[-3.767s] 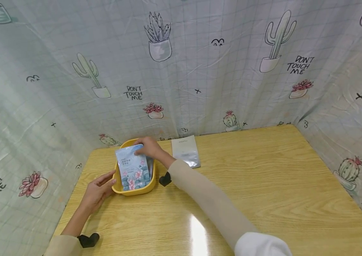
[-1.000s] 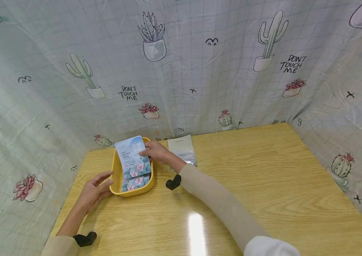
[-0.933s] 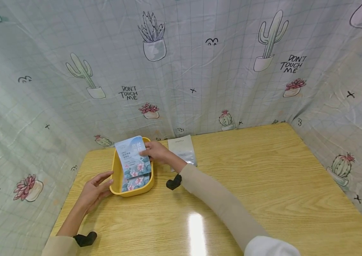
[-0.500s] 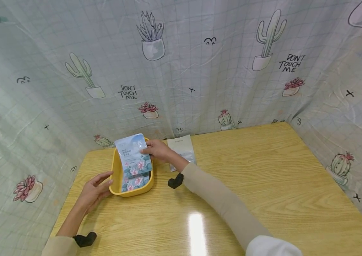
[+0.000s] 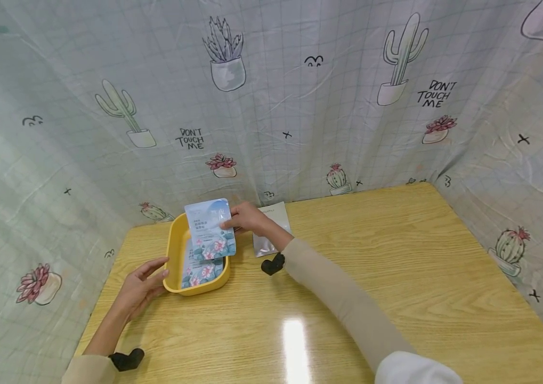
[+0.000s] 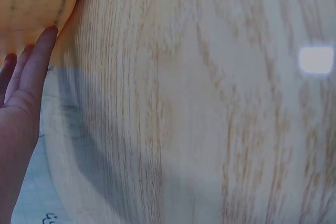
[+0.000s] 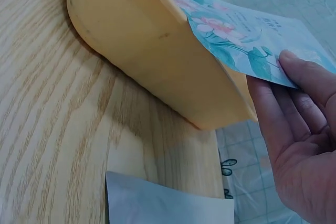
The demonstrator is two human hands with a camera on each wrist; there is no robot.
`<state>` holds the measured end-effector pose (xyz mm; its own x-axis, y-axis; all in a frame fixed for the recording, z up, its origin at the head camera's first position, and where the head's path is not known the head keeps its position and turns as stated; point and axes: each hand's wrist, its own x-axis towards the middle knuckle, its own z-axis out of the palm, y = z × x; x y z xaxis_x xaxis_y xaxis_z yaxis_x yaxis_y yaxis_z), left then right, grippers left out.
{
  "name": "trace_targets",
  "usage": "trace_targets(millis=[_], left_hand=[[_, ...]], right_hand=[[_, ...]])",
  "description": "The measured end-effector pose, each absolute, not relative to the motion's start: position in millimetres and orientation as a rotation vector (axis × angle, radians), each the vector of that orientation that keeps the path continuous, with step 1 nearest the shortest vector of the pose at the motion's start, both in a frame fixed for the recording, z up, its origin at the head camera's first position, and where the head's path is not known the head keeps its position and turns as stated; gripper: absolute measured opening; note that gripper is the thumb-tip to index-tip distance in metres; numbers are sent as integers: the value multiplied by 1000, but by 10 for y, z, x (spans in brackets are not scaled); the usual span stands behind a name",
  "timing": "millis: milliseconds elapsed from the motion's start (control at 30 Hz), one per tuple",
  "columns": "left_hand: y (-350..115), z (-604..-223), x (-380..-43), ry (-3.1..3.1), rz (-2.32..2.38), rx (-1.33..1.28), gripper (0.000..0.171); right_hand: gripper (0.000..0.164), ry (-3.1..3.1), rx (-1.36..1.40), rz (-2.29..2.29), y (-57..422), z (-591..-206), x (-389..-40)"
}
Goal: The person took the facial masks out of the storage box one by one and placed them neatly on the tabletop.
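Pinching a blue packet (image 5: 210, 234) above the tub (image 5: 204, 289) — right fingers (image 7: 270, 109), arm (image 5: 348, 300) outstretched.

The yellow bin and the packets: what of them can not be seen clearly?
Head view: the upper part of the lower packet in the yellow bin, behind the held packet.
Head view: part of the silver packet, behind the right hand and wrist.
Head view: the held packet's smallest print, too small.
Left wrist view: most of the bin, cut off by edges.
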<state>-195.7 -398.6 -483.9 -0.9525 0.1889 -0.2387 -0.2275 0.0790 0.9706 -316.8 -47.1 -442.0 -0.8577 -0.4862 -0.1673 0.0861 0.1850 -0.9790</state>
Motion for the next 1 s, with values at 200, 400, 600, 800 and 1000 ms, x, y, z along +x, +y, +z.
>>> trace_targets(millis=[200, 400, 600, 800, 1000], left_hand=[[-3994, -4855, -1961, 2067, 1934, -66, 48], [-4000, -4870, -1980, 2055, 1943, -76, 49], [-3995, -4839, -1985, 2044, 1955, -63, 50], [-3988, -4825, -1991, 2048, 1937, -79, 51], [-3994, -4847, -1965, 2063, 1935, -63, 50]], right_hand=[[27, 1983, -375, -1734, -393, -4430, -3180], [18, 1952, -334, -1797, -300, -4397, -3171], [21, 1996, -320, -1828, -185, -4353, -3155], [29, 2057, -313, -1861, 7, -4370, -3149], [30, 2102, -319, -1890, 235, -4425, -3091]])
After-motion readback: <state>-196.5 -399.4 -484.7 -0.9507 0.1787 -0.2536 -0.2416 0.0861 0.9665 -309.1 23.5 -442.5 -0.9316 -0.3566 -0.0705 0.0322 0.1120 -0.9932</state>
